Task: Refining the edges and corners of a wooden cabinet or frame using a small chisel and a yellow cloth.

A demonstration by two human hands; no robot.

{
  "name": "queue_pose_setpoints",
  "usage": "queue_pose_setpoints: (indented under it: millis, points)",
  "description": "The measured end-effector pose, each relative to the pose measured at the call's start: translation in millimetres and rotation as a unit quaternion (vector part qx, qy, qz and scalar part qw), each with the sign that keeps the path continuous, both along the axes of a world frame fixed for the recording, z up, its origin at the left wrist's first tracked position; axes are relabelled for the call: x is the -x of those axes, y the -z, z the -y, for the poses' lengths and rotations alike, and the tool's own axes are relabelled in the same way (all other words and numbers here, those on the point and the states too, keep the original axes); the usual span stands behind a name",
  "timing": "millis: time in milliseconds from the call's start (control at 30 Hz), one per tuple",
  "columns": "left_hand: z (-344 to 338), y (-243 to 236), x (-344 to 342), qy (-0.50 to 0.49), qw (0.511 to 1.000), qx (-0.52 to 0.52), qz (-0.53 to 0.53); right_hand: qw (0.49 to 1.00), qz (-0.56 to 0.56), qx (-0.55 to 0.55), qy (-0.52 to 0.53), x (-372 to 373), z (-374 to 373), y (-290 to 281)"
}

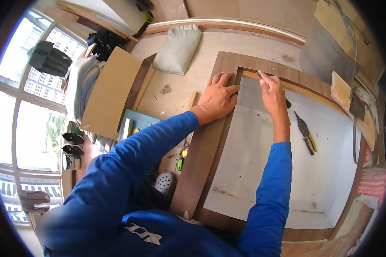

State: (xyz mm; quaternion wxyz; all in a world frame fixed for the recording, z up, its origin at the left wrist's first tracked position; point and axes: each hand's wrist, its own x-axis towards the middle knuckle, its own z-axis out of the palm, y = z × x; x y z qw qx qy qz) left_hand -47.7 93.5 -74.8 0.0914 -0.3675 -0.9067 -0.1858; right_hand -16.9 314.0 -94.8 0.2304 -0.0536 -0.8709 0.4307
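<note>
In front of me lies a brown wood-grain cabinet frame (pixel 197 171) around a white recessed panel (pixel 244 162). My left hand (pixel 218 96) rests on the frame's left rail near the far corner, fingers spread and slightly bent. Just inside that corner, my right hand (pixel 272 92) is closed around a slim tool, its fingertips at the inner edge of the far rail. A dark end of this tool (pixel 288 104) shows beside the wrist; the rest is mostly hidden, and its kind is unclear. Pliers with black and yellow handles (pixel 305 133) lie on the white panel.
A grey-green bag (pixel 178 49) lies on the floor beyond the frame. At left are a cardboard-coloured board (pixel 111 88), a blue tray (pixel 137 122) and shoes (pixel 73 149). A green-handled tool (pixel 180 162) lies near my shoe (pixel 164 183). Wood pieces (pixel 343 92) lean at right.
</note>
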Motion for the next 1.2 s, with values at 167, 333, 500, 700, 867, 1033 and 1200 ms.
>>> queue_pose_setpoints:
  millis: [167,333,500,700,867,1033,1200]
  points:
    - [-1,0,-4,-0.008,1.0,-0.008,0.007,0.993,-0.038,-0.107,-0.008,-4,1,8]
    - [0,0,-3,0.003,1.0,-0.012,0.007,0.974,-0.079,-0.21,0.045,0,20,21]
    - [-1,0,-2,-0.001,1.0,-0.015,0.002,0.961,-0.073,-0.26,0.065,11,28,28]
    - [0,3,-1,-0.001,1.0,-0.021,-0.001,0.959,-0.045,-0.268,0.083,21,36,29]
    - [-1,4,-1,-0.005,1.0,-0.025,-0.002,0.953,-0.031,-0.29,0.077,27,37,26]
    - [-1,2,-1,-0.003,1.0,-0.018,-0.01,0.963,-0.028,-0.259,0.067,28,40,20]
    - [-1,5,-2,-0.003,1.0,-0.027,-0.015,0.957,0.002,-0.279,0.079,32,46,19]
